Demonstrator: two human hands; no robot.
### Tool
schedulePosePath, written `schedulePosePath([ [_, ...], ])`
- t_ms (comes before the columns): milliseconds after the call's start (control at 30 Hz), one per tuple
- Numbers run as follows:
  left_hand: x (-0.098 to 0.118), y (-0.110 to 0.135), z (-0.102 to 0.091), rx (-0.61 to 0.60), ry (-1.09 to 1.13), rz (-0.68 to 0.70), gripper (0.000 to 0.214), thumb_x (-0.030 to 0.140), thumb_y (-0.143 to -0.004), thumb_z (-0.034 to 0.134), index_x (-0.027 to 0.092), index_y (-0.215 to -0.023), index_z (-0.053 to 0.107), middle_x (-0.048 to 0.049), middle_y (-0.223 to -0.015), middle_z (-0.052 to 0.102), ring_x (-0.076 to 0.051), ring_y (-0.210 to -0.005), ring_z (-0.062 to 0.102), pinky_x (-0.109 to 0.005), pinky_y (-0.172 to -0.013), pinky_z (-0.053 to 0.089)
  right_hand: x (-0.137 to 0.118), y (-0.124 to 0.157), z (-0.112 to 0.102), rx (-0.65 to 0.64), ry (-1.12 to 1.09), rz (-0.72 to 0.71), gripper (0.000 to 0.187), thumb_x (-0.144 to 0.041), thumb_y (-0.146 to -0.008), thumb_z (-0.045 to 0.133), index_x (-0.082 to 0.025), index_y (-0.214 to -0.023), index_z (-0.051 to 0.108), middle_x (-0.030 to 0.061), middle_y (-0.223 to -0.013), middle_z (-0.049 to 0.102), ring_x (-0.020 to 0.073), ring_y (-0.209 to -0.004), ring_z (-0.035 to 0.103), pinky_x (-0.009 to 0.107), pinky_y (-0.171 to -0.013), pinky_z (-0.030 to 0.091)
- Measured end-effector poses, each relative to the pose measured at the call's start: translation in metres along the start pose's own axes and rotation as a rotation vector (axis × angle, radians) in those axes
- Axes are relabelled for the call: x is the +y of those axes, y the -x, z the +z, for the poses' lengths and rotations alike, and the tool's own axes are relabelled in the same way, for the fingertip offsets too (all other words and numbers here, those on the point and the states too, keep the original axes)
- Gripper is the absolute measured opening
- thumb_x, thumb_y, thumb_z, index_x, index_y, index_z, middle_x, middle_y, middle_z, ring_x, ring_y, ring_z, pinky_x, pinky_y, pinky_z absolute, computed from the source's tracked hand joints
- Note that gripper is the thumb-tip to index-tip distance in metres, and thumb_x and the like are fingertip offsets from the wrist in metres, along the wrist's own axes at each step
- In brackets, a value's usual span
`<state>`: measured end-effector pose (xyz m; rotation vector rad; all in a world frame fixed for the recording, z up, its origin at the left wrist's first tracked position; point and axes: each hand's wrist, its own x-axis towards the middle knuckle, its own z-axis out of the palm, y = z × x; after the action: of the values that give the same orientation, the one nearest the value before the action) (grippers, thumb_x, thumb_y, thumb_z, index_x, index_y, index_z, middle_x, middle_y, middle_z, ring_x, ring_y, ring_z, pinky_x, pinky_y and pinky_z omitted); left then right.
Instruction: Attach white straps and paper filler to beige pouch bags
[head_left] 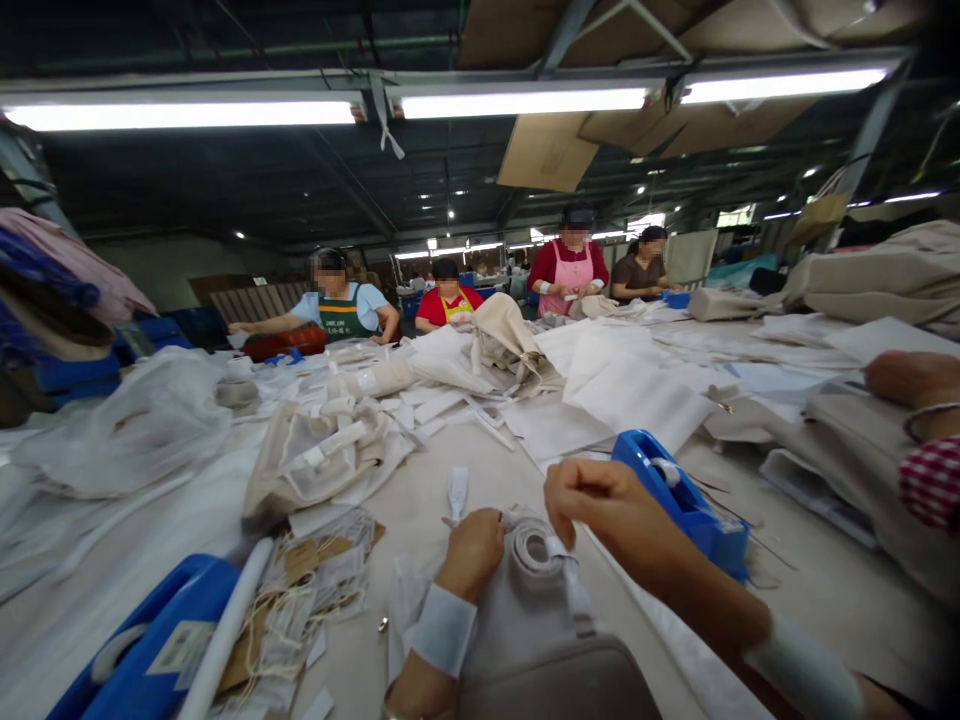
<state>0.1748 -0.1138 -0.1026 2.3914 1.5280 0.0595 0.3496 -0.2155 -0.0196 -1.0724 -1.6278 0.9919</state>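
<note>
A grey-beige bag [555, 680] lies at the front of the table, close to me. On it sits a rolled strap [530, 549], coiled in a spiral with a white wrap round its right side. My left hand [474, 548] is closed at the left of the coil, and its fingertips are hidden. At the coil's right edge, the bent fingers of my right hand [592, 495] pinch at the white wrap. Both my wrists carry pale bands. Behind my left hand a white tag [457, 490] lies on the table.
Blue tape dispensers stand at right [675, 495] and front left [150, 640]. A white tube [225, 630] lies beside small packets with cords [300, 600]. Beige bags [322, 455] and white sheets [630, 385] cover the table behind. A co-worker's hand [911, 378] reaches in at right; several people work opposite.
</note>
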Motion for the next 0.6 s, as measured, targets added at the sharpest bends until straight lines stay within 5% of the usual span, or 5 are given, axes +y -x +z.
schedulePosePath([
  [67, 0.0, 0.0, 0.001, 0.008, -0.005, -0.005, 0.034, 0.025, -0.095, 0.037, 0.014, -0.103, 0.067, -0.0129, -0.112, 0.07, -0.025, -0.106, 0.064, -0.033, -0.088, 0.047, 0.042, -0.041, -0.007, 0.176, 0.67, 0.215, 0.031, -0.033, -0.094, 0.041, -0.016, -0.087, 0.066, 0.0061, -0.079, 0.067, 0.0167, -0.072, 0.063, 0.027, -0.071, 0.048],
  [167, 0.0, 0.001, 0.001, 0.024, -0.012, -0.013, 0.033, 0.026, -0.095, 0.039, 0.014, -0.103, 0.068, -0.0134, -0.111, 0.07, -0.026, -0.106, 0.065, -0.034, -0.088, 0.048, 0.104, -0.081, -0.012, 0.197, 0.938, 0.293, 0.019, -0.013, -0.085, 0.055, -0.009, -0.098, 0.067, 0.0171, -0.107, 0.065, 0.0247, -0.1, 0.061, 0.03, -0.082, 0.046],
  [267, 0.0, 0.003, 0.002, 0.042, -0.011, -0.015, 0.034, 0.027, -0.095, 0.038, 0.014, -0.104, 0.068, -0.0137, -0.111, 0.07, -0.027, -0.107, 0.065, -0.035, -0.089, 0.049, 0.146, -0.093, -0.008, 0.173, 1.095, 0.308, 0.023, -0.011, -0.081, 0.063, -0.005, -0.102, 0.067, 0.0224, -0.115, 0.061, 0.0323, -0.113, 0.055, 0.035, -0.087, 0.046],
  [433, 0.0, 0.006, 0.004, 0.05, -0.001, -0.012, 0.034, 0.026, -0.095, 0.038, 0.014, -0.106, 0.068, -0.0141, -0.112, 0.07, -0.027, -0.108, 0.064, -0.035, -0.091, 0.049, 0.173, -0.093, 0.001, 0.111, 1.295, 0.299, 0.021, -0.005, -0.09, 0.049, -0.009, -0.097, 0.068, 0.016, -0.116, 0.062, 0.0273, -0.114, 0.054, 0.038, -0.092, 0.046],
  [600, -0.001, 0.003, 0.004, 0.06, 0.006, -0.003, 0.033, 0.025, -0.095, 0.039, 0.015, -0.104, 0.069, -0.0141, -0.111, 0.07, -0.026, -0.107, 0.064, -0.034, -0.091, 0.048, 0.18, -0.1, 0.0, 0.076, 1.369, 0.303, 0.011, -0.018, -0.093, 0.058, -0.012, -0.098, 0.065, 0.0085, -0.111, 0.063, 0.0217, -0.108, 0.058, 0.038, -0.088, 0.051],
])
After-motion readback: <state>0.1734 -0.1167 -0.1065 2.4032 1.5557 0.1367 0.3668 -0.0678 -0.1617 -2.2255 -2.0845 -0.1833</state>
